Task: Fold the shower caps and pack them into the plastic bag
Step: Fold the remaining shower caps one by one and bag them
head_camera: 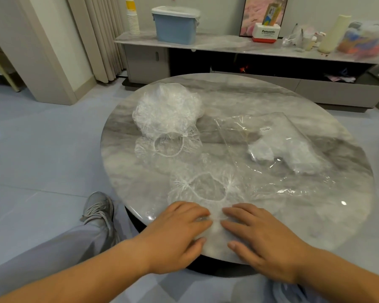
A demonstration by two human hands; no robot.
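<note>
At the near edge of the round grey-and-white marbled counter (315, 119), a thin, clear plastic shower cap (208, 189) lies spread flat. Its gathered white elastic rim forms a puckered ring, with creases fanning outward. Both hands rest on the cap's nearest part. The left hand (177, 232) and the right hand (258, 237) lie palm down, side by side, fingers straight and flat against the film and fingertips nearly meeting; neither curls round anything. Farther back on the left, a second clear cap (167, 145) lies flattened with its elastic ring facing up, touching a crumpled heap (166, 108) of more transparent caps behind it. To the right, a flat, clear rectangular plastic bag (278, 127) with a small white label lies on the counter, and whitish folded caps (293, 154) show through it.
</note>
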